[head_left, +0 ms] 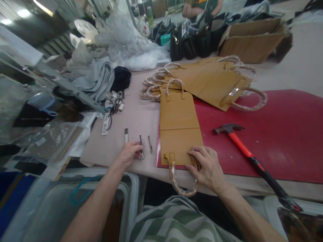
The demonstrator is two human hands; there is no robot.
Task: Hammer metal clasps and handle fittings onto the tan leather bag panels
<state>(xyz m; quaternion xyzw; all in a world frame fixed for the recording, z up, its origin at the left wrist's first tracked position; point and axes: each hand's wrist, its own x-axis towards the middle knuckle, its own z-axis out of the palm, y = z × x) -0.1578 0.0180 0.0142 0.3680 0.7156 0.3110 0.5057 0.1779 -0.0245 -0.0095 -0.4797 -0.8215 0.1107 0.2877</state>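
Observation:
My left hand [131, 153] pinches a slim metal punch [141, 148] near the table's front edge. Beside it lie another metal punch [150, 144] and a short flat tool [126, 135]. A tan bag panel [179, 117], creased across its middle, lies flat with a handle at each end. My right hand [208, 166] is closed over the right end of the near bag handle [185, 192], which is wrapped in clear film and hangs past the table edge. The fingers hide that handle's right tab. A claw hammer [248, 153] with a red and black grip lies to the right.
A red mat [282, 134] lies under the panel and hammer. Behind are stacked tan panels [209, 79] with wrapped handles, black bags [190, 43] and a cardboard box [252, 42]. Grey cloth and plastic film pile up at left. Another person's arms show at the back.

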